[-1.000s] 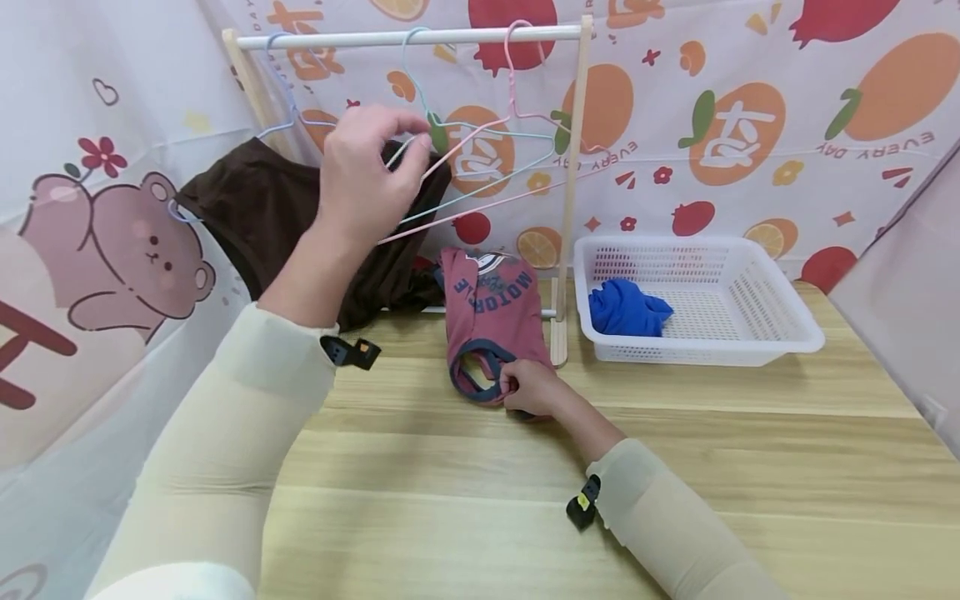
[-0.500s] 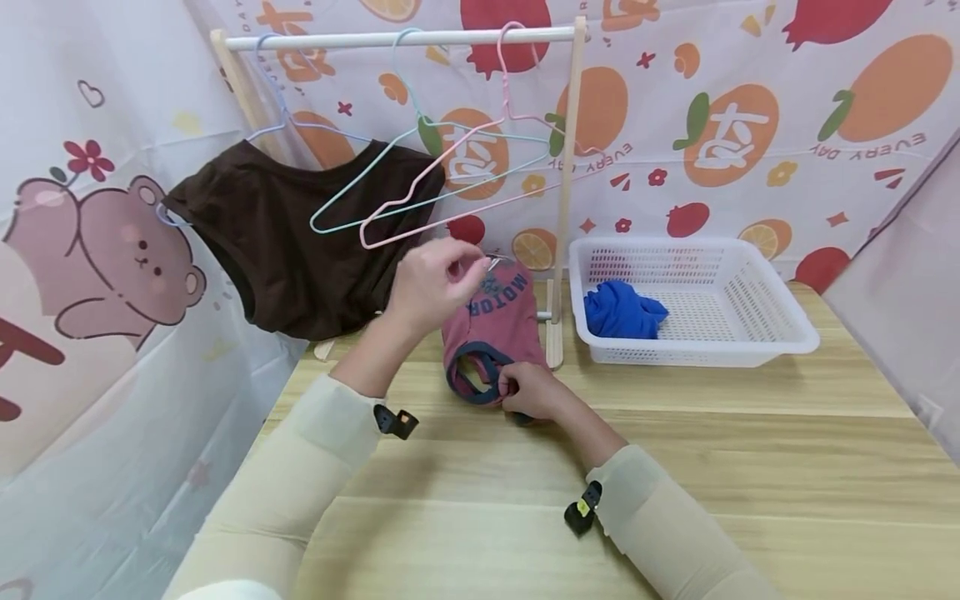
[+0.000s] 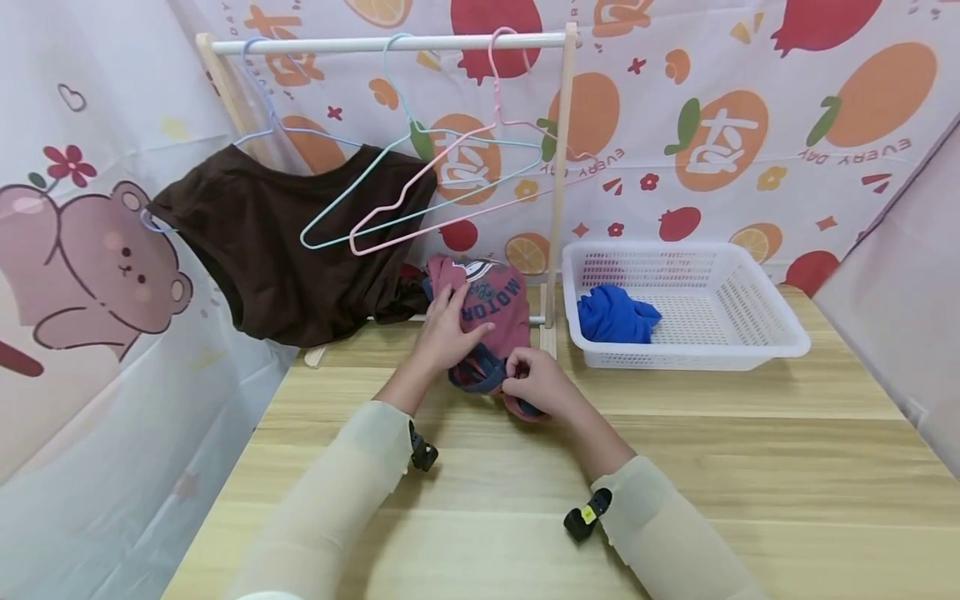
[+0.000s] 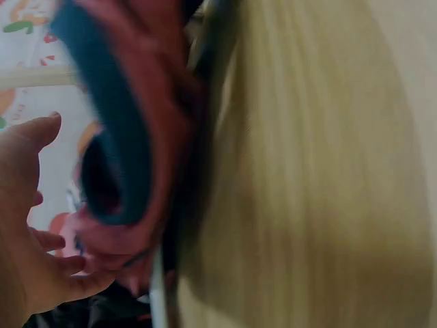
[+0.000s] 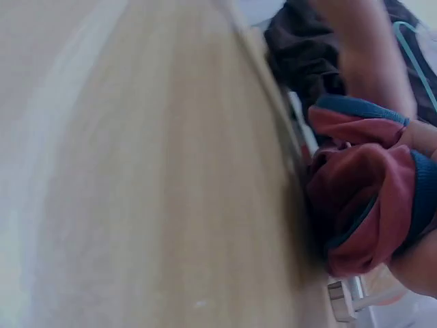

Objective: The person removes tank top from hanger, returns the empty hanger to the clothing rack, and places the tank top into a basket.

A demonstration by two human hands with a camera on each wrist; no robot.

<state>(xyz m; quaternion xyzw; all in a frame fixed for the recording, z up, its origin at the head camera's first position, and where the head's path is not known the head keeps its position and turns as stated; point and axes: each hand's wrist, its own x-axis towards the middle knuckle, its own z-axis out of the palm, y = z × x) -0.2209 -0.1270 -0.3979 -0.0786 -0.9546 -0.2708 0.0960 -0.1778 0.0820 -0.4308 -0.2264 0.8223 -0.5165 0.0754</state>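
A dusty-red shirt (image 3: 504, 310) with dark blue trim and printed lettering lies on the wooden table at the foot of the drying rack. My left hand (image 3: 446, 333) is over its left side, fingers spread and straight, fingertips at the cloth. In the left wrist view that hand (image 4: 34, 239) is beside the blue-trimmed opening, thumb held apart. With curled fingers my right hand (image 3: 543, 383) pinches the shirt's near trimmed edge. From the right wrist, the shirt (image 5: 369, 178) shows bunched, with folds of trim around its openings.
On the rack (image 3: 557, 208) hang a brown sleeveless top (image 3: 300, 242) on a blue hanger, a bare teal hanger (image 3: 408, 112) and a bare pink hanger (image 3: 497, 100). To the right, a white basket (image 3: 750, 357) holds a blue cloth (image 3: 615, 315). A printed curtain stands behind.
My left hand has come down from the hangers to the shirt, its fingers spreading. The right hand keeps its pinch, and the shirt's near opening has folded over.
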